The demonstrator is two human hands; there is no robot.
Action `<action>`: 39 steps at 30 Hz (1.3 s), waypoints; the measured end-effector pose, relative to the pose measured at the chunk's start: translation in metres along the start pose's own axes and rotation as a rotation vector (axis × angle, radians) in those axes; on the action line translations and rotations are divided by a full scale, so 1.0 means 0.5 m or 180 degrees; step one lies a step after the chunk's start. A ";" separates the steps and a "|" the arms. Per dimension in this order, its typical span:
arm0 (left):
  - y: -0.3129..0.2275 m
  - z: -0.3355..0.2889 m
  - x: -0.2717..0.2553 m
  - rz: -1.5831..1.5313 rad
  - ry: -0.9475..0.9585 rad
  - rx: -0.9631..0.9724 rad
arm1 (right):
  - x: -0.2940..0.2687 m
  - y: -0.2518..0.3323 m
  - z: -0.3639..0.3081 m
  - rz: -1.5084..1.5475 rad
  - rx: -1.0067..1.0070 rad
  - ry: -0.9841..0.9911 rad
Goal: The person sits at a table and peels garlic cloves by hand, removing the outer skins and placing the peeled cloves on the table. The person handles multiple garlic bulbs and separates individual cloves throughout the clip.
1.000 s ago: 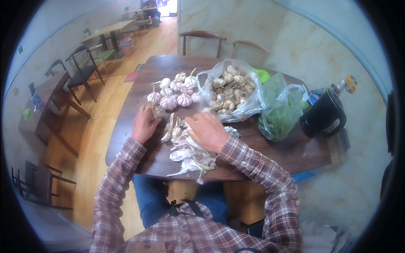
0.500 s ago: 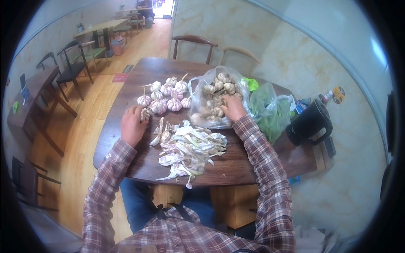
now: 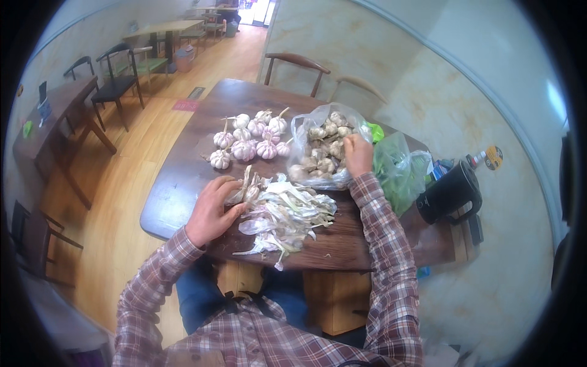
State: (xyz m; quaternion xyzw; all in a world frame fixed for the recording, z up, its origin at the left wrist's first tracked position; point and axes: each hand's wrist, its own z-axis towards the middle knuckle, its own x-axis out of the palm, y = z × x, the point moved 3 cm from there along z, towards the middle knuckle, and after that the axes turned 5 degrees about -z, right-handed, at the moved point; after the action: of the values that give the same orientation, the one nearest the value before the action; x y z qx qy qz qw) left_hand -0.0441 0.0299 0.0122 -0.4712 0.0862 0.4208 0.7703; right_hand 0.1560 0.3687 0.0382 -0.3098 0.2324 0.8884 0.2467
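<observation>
Has the left hand (image 3: 214, 210) half open at the left edge of a loose heap of garlic skins (image 3: 287, 211), with bent fingers touching the dry stalks (image 3: 250, 188) there. Has the right hand (image 3: 359, 153) over the right side of a clear plastic bag (image 3: 321, 181) of earthy garlic bulbs (image 3: 324, 150), with the fingers curled inward; hard to tell, with the fingertips partly hidden, whether gripping a bulb or only touching. Just beyond the left hand, on the brown table (image 3: 174, 202), a cluster of clean white and purplish bulbs (image 3: 244, 150), to the left of the clear bag and apart from the skins. Just right of the clear bag, a green bag (image 3: 391, 177), then a black kettle (image 3: 449, 194) near the right end. Across the table, against the wall, a brown chair (image 3: 299, 60) and a paler one.
</observation>
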 end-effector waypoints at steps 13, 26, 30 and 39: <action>-0.056 -0.026 -0.005 -0.0639 -0.0129 -0.0137 | -0.066 0.426 -0.183 0.2053 -0.1201 0.1370; -0.028 -0.080 0.025 -0.0507 -0.0351 -0.0251 | -0.026 0.453 -0.239 0.2094 -0.0864 0.1715; -0.023 -0.078 0.026 -0.0474 -0.0263 -0.0273 | -0.019 0.452 -0.241 0.2141 -0.0984 0.1481; -0.050 -0.059 0.020 0.0637 -0.0235 0.0363 | -0.019 0.440 -0.246 0.2111 -0.0559 0.1203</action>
State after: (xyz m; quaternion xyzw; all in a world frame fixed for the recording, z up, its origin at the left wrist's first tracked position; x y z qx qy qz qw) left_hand -0.0118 0.0071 0.0070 -0.4000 0.1282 0.5070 0.7527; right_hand 0.0879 0.1269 0.0154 -0.3960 0.2843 0.8637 -0.1283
